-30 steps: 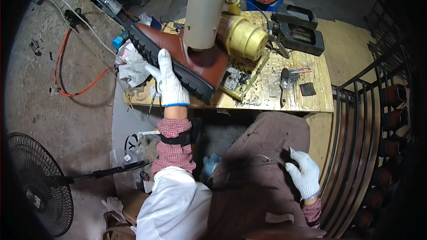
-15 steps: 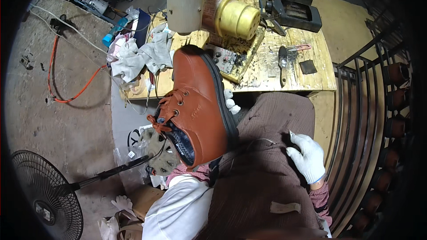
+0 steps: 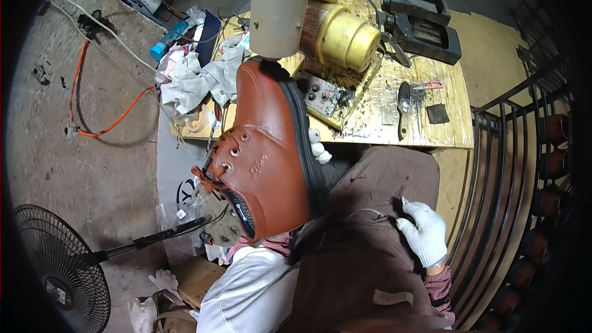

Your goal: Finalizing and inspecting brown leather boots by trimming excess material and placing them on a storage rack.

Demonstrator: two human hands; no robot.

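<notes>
Brown boot (image 3: 265,154) held up in the middle of the frame, toe pointing toward the upper edge near the cream cylinder (image 3: 280,6), black sole along its right side. Left hand (image 3: 317,146) mostly hidden behind the boot, only white-gloved fingertips curling round the sole edge, so closed on the boot. Right hand (image 3: 424,234) at lower right, resting on the brown-trousered lap, fingers loosely bent, pinching what looks like a thin thread; hard to tell for sure. Wooden desk (image 3: 456,129) across the upper frame, with yellow machine (image 3: 345,37), rags (image 3: 197,77), small brush (image 3: 404,102). Likely step: boot lifted off the desk for checking. Next move probably calls for a steady grip and a free right hand on the upper
</notes>
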